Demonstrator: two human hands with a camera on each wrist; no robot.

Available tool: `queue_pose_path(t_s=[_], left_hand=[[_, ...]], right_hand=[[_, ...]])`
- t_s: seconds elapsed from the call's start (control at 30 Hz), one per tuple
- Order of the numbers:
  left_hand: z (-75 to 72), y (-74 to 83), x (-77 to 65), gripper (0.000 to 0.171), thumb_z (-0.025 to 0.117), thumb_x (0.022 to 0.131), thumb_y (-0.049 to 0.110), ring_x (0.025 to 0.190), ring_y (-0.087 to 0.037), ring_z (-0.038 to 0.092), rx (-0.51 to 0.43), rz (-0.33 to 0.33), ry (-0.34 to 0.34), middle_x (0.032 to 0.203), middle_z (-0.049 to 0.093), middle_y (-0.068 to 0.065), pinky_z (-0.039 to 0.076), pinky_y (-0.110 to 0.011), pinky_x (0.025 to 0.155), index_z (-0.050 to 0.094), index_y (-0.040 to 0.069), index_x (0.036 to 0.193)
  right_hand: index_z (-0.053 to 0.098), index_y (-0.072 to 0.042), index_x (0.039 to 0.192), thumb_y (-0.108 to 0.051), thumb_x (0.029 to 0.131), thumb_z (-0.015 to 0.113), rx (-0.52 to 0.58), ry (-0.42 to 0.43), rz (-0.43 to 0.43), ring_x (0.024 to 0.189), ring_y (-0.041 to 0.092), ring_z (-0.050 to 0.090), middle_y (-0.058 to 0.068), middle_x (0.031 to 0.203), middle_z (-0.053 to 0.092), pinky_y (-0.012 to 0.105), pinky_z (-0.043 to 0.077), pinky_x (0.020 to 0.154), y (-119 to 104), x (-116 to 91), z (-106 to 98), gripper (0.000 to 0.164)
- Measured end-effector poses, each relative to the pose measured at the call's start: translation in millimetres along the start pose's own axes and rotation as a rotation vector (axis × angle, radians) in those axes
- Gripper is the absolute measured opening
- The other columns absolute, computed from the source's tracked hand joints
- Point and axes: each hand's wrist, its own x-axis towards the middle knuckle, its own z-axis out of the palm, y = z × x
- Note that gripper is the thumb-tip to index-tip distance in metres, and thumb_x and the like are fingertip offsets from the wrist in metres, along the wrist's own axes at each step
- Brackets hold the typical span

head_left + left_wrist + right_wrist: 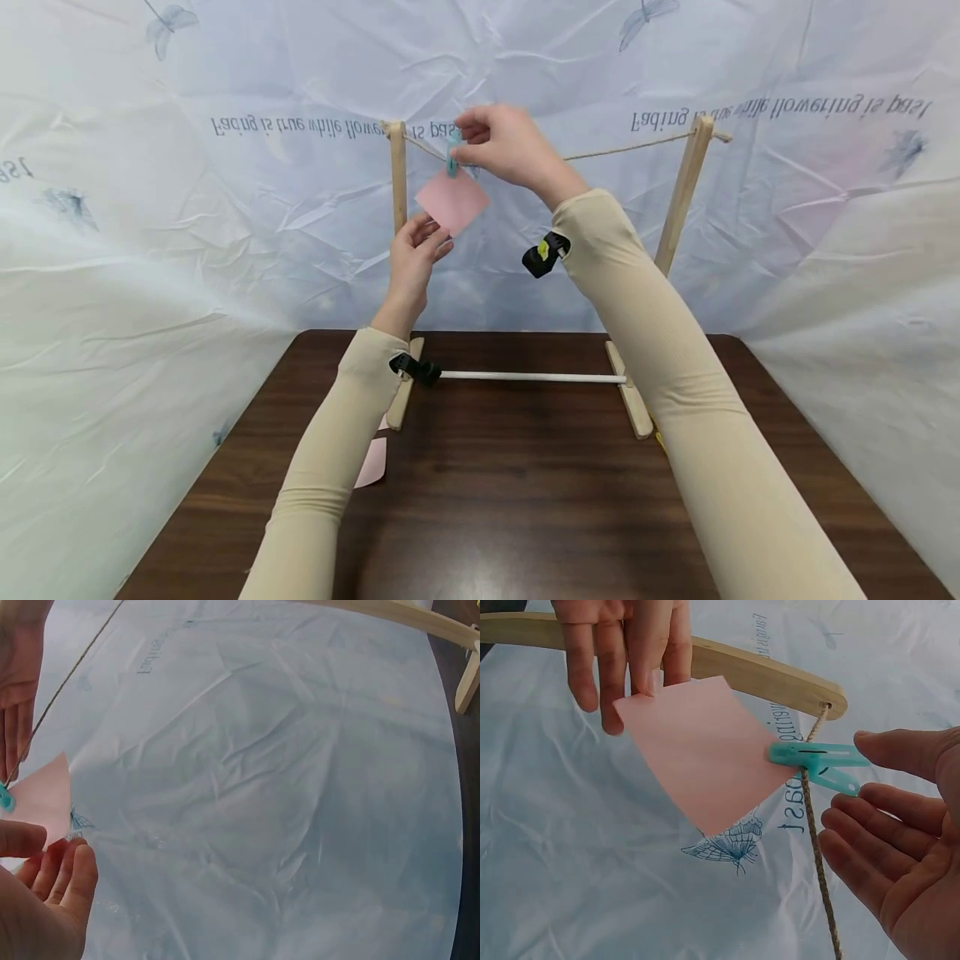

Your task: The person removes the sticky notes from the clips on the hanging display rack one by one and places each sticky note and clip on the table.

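A pink square of paper [453, 202] hangs by one corner from a teal clothespin [817, 756]. In the right wrist view the clothespin sits at the rope [818, 862], its nose over the paper's corner and its two handles spread. My right hand [513, 150] pinches those handle ends between thumb and fingertips. Below it, my left hand [412, 258] holds the paper's lower corner, thumb in front and fingers behind, as the left wrist view shows.
The rope runs between a left wooden post [398, 179] and a right wooden post [684, 192], joined low down by a white rod [525, 377]. More pink paper [372, 462] lies on the dark table [495, 500] by my left forearm. A printed sheet [300, 208] hangs behind.
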Motion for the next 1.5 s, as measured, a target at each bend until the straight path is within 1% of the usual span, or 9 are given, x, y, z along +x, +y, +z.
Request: queue_pose_path(t_s=[0.07, 0.17, 0.37, 0.6, 0.83, 1.0, 1.2, 1.43, 1.5], left_hand=[[0.2, -0.5, -0.5, 0.032, 0.063, 0.099, 0.002, 0.101, -0.02, 0.063, -0.001, 0.03, 0.009, 0.11, 0.061, -0.008, 0.054, -0.04, 0.097, 0.059, -0.002, 0.13], [0.4, -0.6, -1.5, 0.028, 0.063, 0.098, -0.001, 0.095, -0.016, 0.064, -0.011, 0.045, 0.01, 0.104, 0.062, -0.006, 0.055, -0.039, 0.095, 0.06, -0.005, 0.126], [0.9, 0.0, -3.7, 0.023, 0.062, 0.098, -0.003, 0.091, -0.016, 0.065, -0.011, 0.046, 0.009, 0.1, 0.062, -0.006, 0.056, -0.037, 0.093, 0.06, -0.006, 0.121], [3.3, 1.1, -4.4, 0.016, 0.061, 0.098, -0.004, 0.088, -0.015, 0.064, -0.006, 0.059, 0.01, 0.095, 0.06, -0.006, 0.057, -0.035, 0.09, 0.059, -0.005, 0.113], [1.9, 2.2, -4.9, 0.015, 0.062, 0.098, -0.003, 0.091, -0.022, 0.065, 0.014, 0.064, 0.013, 0.095, 0.062, -0.007, 0.057, -0.036, 0.09, 0.061, -0.005, 0.113], [0.6, 3.1, -4.4, 0.018, 0.061, 0.098, -0.003, 0.089, -0.018, 0.065, 0.014, 0.046, 0.026, 0.097, 0.062, -0.008, 0.057, -0.034, 0.088, 0.06, -0.006, 0.116], [1.9, 5.2, -4.8, 0.02, 0.062, 0.098, -0.003, 0.089, -0.016, 0.065, 0.015, 0.035, 0.02, 0.098, 0.062, -0.007, 0.054, -0.042, 0.096, 0.06, -0.006, 0.118], [0.8, 4.8, -4.9, 0.02, 0.062, 0.098, -0.003, 0.087, -0.014, 0.065, 0.032, 0.041, 0.025, 0.097, 0.061, -0.007, 0.056, -0.037, 0.092, 0.059, -0.008, 0.118], [0.1, 4.2, -5.3, 0.022, 0.061, 0.098, -0.004, 0.087, -0.014, 0.064, 0.037, 0.04, 0.026, 0.098, 0.061, -0.007, 0.056, -0.039, 0.093, 0.059, -0.009, 0.119]], right_hand=[[0.052, -0.007, 0.146, -0.029, 0.1, 0.064, 0.004, 0.007, -0.004, 0.124, 0.014, 0.057, 0.006, 0.138, 0.059, 0.022, 0.046, 0.1, -1, 0, 1, 0.052], [0.054, -0.007, 0.145, -0.027, 0.101, 0.064, 0.017, 0.018, -0.009, 0.122, 0.013, 0.058, 0.006, 0.136, 0.06, 0.02, 0.047, 0.099, 0, 0, 3, 0.049], [0.056, -0.006, 0.142, -0.026, 0.099, 0.066, 0.077, 0.045, 0.005, 0.118, 0.013, 0.061, 0.007, 0.133, 0.063, 0.019, 0.048, 0.096, 0, 0, 6, 0.048], [0.059, -0.007, 0.14, -0.026, 0.099, 0.067, 0.102, 0.062, 0.017, 0.116, 0.013, 0.061, 0.006, 0.131, 0.064, 0.019, 0.048, 0.095, -2, 1, 8, 0.046], [0.06, -0.008, 0.138, -0.027, 0.099, 0.067, 0.121, 0.094, 0.01, 0.114, 0.012, 0.062, 0.005, 0.129, 0.065, 0.019, 0.049, 0.094, 1, -1, 11, 0.044], [0.063, -0.008, 0.135, -0.028, 0.099, 0.068, 0.119, 0.14, 0.011, 0.111, 0.012, 0.063, 0.004, 0.125, 0.067, 0.02, 0.05, 0.093, 4, -4, 14, 0.041], [0.068, -0.006, 0.126, -0.02, 0.098, 0.069, 0.094, 0.212, -0.005, 0.104, 0.012, 0.066, 0.005, 0.118, 0.07, 0.018, 0.051, 0.088, 3, -5, 16, 0.032], [0.073, -0.005, 0.116, -0.015, 0.096, 0.072, 0.085, 0.262, -0.003, 0.096, 0.011, 0.068, 0.005, 0.11, 0.074, 0.017, 0.052, 0.083, -2, -8, 17, 0.023], [0.074, -0.006, 0.115, -0.015, 0.095, 0.072, 0.083, 0.284, -0.007, 0.094, 0.01, 0.069, 0.005, 0.108, 0.074, 0.017, 0.053, 0.082, -3, -8, 18, 0.021]])
